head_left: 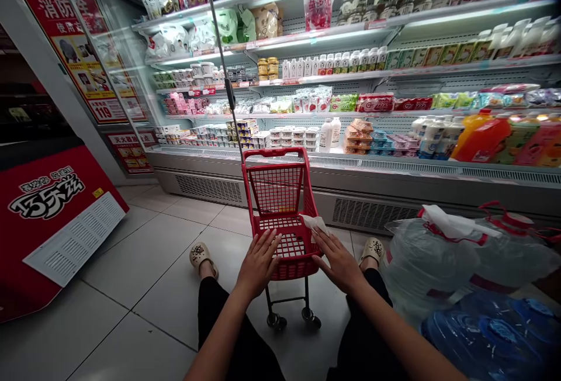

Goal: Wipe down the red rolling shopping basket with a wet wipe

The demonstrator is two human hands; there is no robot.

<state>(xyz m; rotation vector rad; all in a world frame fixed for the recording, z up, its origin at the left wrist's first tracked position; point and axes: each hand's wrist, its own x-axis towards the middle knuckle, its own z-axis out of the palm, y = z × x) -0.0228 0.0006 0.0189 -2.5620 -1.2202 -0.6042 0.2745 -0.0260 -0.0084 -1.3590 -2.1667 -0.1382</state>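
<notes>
A small red shopping cart (276, 264) stands in front of me between my legs, with an open mesh basket and a handle at the far end. My left hand (259, 259) rests at the basket's near left rim, its fingers stretched flat and nothing in it. At the near right side is my right hand (338, 259), with a crumpled white wipe (312, 222) held under its long, straight fingers against the basket's edge. The thumb of that hand lies at the front rim. The undersides of both hands are hidden.
Behind the cart runs a long refrigerated display (284, 162) with bottles, cups and packets. Large clear water jugs (432, 252) and a blue water jug (491, 334) stand at the right. A red freezer cabinet (56, 211) is at the left, on a tiled floor (158, 287).
</notes>
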